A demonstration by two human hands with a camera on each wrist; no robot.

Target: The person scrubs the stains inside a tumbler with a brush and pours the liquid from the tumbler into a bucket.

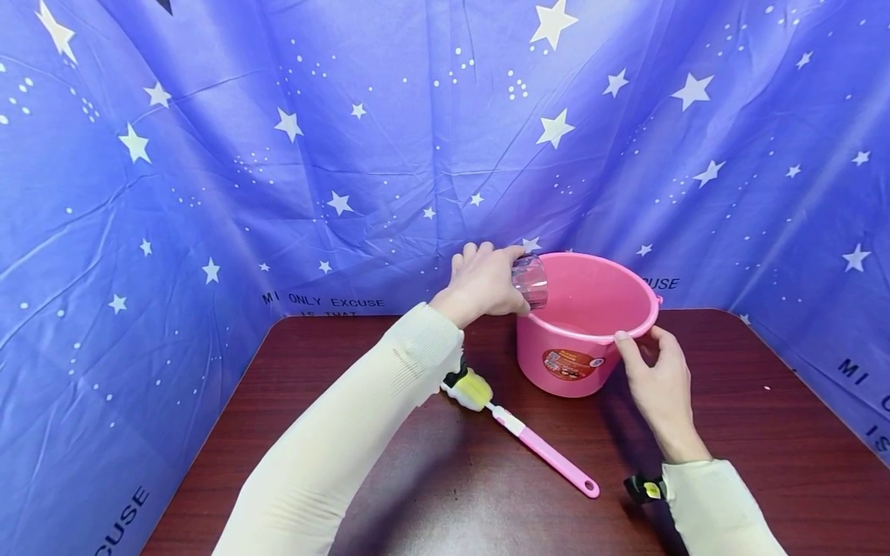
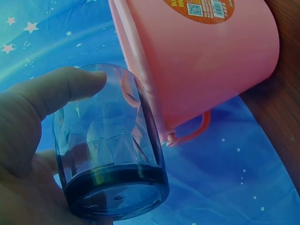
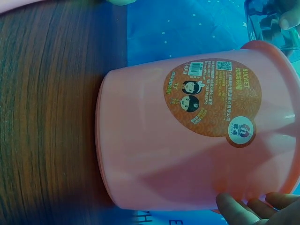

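My left hand [image 1: 480, 284] holds a clear drinking glass [image 1: 531, 282] at the left rim of a pink bucket [image 1: 566, 359]. In the left wrist view the glass [image 2: 108, 145] is tilted, its thick dark base toward the camera and its mouth toward the bucket [image 2: 211, 61]. The thumb lies along the glass wall. At the bucket's front right, my right hand [image 1: 657, 386] grips it, thumb at the rim and fingers against the side. The right wrist view has the bucket's orange label [image 3: 213, 98] and the right fingers [image 3: 234, 211] touching the wall.
A sponge brush [image 1: 556, 459] with a pink handle and yellow-white head lies on the dark wooden table [image 1: 431, 494], partly behind the left sleeve. A blue star-patterned cloth [image 1: 389, 154] hangs behind and at both sides. The bucket's small side lug [image 1: 659, 300] sticks out at right.
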